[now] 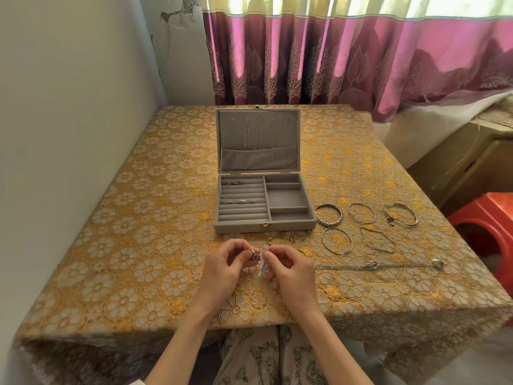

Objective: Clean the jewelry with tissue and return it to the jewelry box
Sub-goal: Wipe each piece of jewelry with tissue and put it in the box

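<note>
Head view: left hand [222, 266] pinches a small earring [255, 256], right hand [288, 269] pinches tissue [263, 263]; rub hard and it may drop onto the bench [138, 245].

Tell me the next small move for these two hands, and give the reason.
Probably rub the tissue pinched in the right hand over the small jewelry piece that the left hand holds. The two already meet between the fingertips, in front of the open jewelry box, so wiping likely comes before anything goes back in.
</note>
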Tool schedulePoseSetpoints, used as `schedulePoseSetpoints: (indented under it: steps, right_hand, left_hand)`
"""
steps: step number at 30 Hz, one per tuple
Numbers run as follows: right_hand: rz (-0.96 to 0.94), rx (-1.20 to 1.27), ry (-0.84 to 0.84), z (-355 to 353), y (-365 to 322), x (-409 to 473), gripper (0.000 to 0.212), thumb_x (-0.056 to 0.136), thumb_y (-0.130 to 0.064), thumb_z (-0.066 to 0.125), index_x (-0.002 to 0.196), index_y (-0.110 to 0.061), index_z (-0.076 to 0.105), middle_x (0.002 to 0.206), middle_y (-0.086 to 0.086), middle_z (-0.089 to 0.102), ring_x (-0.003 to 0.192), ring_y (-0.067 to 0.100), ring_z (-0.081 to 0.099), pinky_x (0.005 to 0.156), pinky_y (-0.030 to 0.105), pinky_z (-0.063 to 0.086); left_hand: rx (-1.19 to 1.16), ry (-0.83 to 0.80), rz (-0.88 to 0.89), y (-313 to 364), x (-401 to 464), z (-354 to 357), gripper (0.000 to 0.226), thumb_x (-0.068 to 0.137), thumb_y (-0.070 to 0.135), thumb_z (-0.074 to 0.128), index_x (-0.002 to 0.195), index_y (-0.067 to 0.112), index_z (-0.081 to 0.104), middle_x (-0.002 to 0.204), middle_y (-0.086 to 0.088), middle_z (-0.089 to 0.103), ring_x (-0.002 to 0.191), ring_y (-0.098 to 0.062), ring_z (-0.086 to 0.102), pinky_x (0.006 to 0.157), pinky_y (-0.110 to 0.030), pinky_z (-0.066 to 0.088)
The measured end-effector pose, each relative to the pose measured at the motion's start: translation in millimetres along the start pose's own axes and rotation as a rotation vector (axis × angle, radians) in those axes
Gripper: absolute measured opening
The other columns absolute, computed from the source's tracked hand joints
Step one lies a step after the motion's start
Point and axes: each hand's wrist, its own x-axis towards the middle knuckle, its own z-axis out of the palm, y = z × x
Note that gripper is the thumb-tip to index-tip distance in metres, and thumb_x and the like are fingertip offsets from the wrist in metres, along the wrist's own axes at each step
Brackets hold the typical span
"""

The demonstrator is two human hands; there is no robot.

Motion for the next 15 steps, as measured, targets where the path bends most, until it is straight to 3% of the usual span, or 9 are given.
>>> schedulePoseSetpoints:
  steps: [6, 15]
  right_hand:
    - [-0.037, 0.039, -0.070, -2.2, -6.7, -2.7, 0.012, 0.080, -0.013, 0.070, 0.086, -0.024, 0.068, 0.075, -0.003, 0.069, 0.062, 0.005, 0.062, 0.056, 0.016, 0.047]
    - [-0.053, 0.046, -0.005, -0.3, -3.0, -3.8, 0.017, 0.081, -0.011, 0.068, 0.085, -0.028, 0.068, 0.070, 0.001, 0.069, 0.045, 0.013, 0.058, 0.046, 0.026, 0.049]
  left_hand:
    - [0.111, 0.006, 0.031, -5.8, 1.9, -0.6, 0.011, 0.085, -0.001, 0.061, 0.085, 0.008, 0.067, 0.091, -0.006, 0.066, 0.083, -0.015, 0.067, 0.072, -0.022, 0.055]
    - [0.132, 0.007, 0.028, -0.3, -1.7, 1.6, 0.008, 0.086, 0.004, 0.061, 0.087, 0.009, 0.066, 0.081, 0.000, 0.069, 0.073, -0.006, 0.067, 0.064, -0.015, 0.052]
